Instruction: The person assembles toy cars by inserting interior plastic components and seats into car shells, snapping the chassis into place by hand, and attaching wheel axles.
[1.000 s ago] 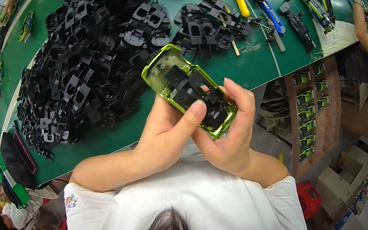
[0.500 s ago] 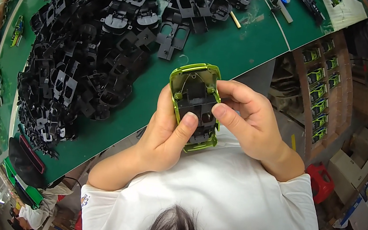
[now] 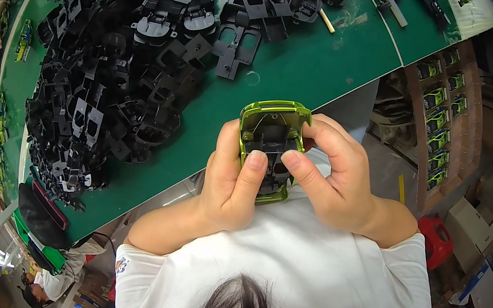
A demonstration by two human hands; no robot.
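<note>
Between both hands I hold a green toy car body shell [image 3: 277,107], its hollow underside facing up. A black plastic interior part [image 3: 271,184] sits inside the shell. My left hand [image 3: 232,174] grips the shell's left side, its thumb pressing on the black part. Along the right side, my right hand [image 3: 334,173] is closed round the edge, with its thumb also on the black part. The fingers under the shell are hidden.
A large heap of black plastic car parts [image 3: 97,68] covers the left of the green table [image 3: 310,68]. To the right stands a brown partitioned tray [image 3: 470,117] holding several green car bodies. A red container [image 3: 435,243] and a cardboard box [image 3: 480,208] are at the lower right.
The shell has tilted, and both hands have shifted slightly to the right with it. My right thumb has moved inward onto the black part, close to the left thumb.
</note>
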